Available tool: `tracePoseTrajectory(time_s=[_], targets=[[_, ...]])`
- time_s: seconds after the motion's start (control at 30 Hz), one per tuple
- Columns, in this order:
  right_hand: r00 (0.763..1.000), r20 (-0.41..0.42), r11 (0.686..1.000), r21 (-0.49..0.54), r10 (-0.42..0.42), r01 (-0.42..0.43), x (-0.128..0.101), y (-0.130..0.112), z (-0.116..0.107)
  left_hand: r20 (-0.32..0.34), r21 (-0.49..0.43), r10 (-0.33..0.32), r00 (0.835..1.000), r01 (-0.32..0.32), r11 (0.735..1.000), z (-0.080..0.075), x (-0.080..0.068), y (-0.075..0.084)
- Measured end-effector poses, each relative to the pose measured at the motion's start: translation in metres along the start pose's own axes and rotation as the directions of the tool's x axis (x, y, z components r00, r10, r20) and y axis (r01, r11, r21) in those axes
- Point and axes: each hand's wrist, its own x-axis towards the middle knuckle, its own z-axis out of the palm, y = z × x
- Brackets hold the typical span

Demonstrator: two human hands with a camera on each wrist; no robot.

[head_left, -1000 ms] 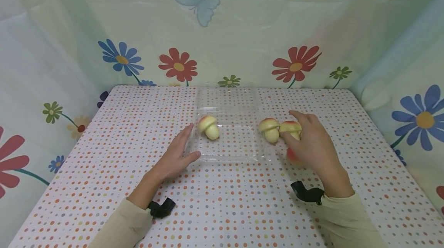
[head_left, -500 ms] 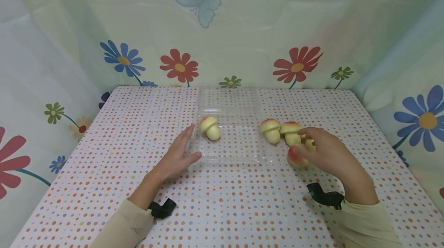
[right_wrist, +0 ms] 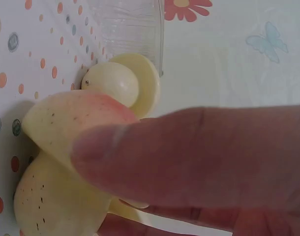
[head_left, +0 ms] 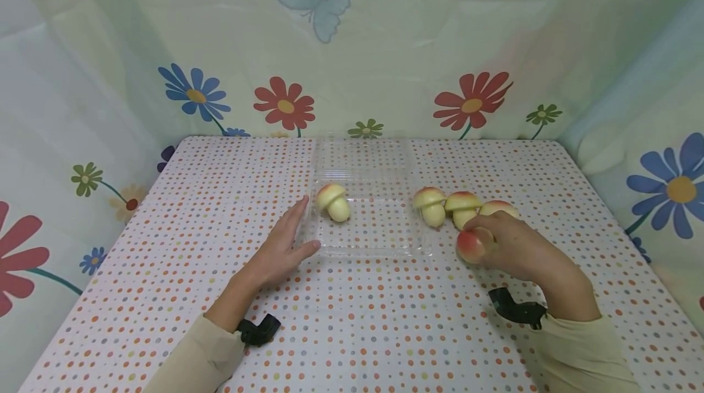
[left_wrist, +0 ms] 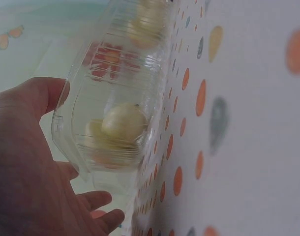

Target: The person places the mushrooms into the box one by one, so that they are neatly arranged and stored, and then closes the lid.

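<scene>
A clear plastic clamshell box (head_left: 385, 245) lies open in the middle of the dotted table, with one cream mushroom-shaped toy (head_left: 332, 202) inside. My left hand (head_left: 297, 231) rests flat against the box's left side, fingers straight; the left wrist view shows the palm (left_wrist: 37, 162) at the box wall (left_wrist: 115, 59) and the toy (left_wrist: 121, 123) through it. My right hand (head_left: 486, 239) grips a red-capped mushroom toy (head_left: 469, 246) just right of the box. In the right wrist view a finger (right_wrist: 199, 157) lies across that toy (right_wrist: 66, 162).
Three more mushroom toys (head_left: 429, 205) (head_left: 463, 206) (head_left: 497, 206) lie in a row on the table behind my right hand. Flower-print cloth walls close in the table on the back, left and right. The box lid (head_left: 363, 154) lies flat behind the tray.
My right hand has drawn back from the row of mushroom toys toward me and closed round the red-capped one. A third toy in the row is now uncovered. The left hand has not moved.
</scene>
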Motion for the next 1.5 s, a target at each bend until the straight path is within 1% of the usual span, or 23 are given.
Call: tracePoseTrajectory(time_s=[0.17,0.37,0.63,0.73,0.87,1.07,1.13,1.3,1.5], targets=[[1.000,0.018,0.999,-0.048,0.006,-0.005,0.0001,0.0017,0.0006,0.005,-0.001,0.004,1.000,-0.004,1.000,-0.0003,0.0003,0.0008],[1.000,0.023,0.997,-0.076,0.016,-0.014,0.0011,0.0033,0.0002,0.004,0.003,0.009,1.000,-0.009,1.000,0.0002,0.0008,0.0003],[0.998,0.052,0.998,-0.056,0.027,-0.024,0.0012,0.0035,0.0012,0.000,-0.015,0.007,1.000,-0.007,1.000,0.0005,-0.0007,-0.0010],[0.998,0.052,0.998,-0.057,0.024,-0.021,0.0015,0.0030,0.0022,0.004,-0.020,0.005,1.000,-0.005,1.000,0.0012,-0.0016,-0.0017],[0.999,0.050,0.998,-0.053,0.017,-0.015,0.0027,0.0022,0.0031,-0.008,-0.013,0.011,1.000,-0.011,1.000,0.0012,-0.0017,-0.0017],[0.998,0.054,0.999,-0.043,0.023,-0.021,0.0022,0.0011,0.0053,-0.008,-0.022,-0.002,1.000,0.001,1.000,0.0009,-0.0024,-0.0021],[0.999,0.050,0.999,-0.040,0.019,-0.017,0.0019,0.0012,0.0061,-0.004,-0.020,-0.004,1.000,0.004,1.000,0.0013,-0.0026,-0.0025],[0.999,0.030,0.998,-0.048,-0.026,0.027,0.0003,0.0038,0.0061,-0.004,-0.017,0.004,1.000,-0.005,1.000,0.0012,-0.0013,-0.0027],[0.999,0.023,0.999,-0.028,-0.040,0.040,-0.0027,0.0048,0.0042,0.003,-0.012,0.012,1.000,-0.012,1.000,-0.0005,-0.0005,-0.0001]])
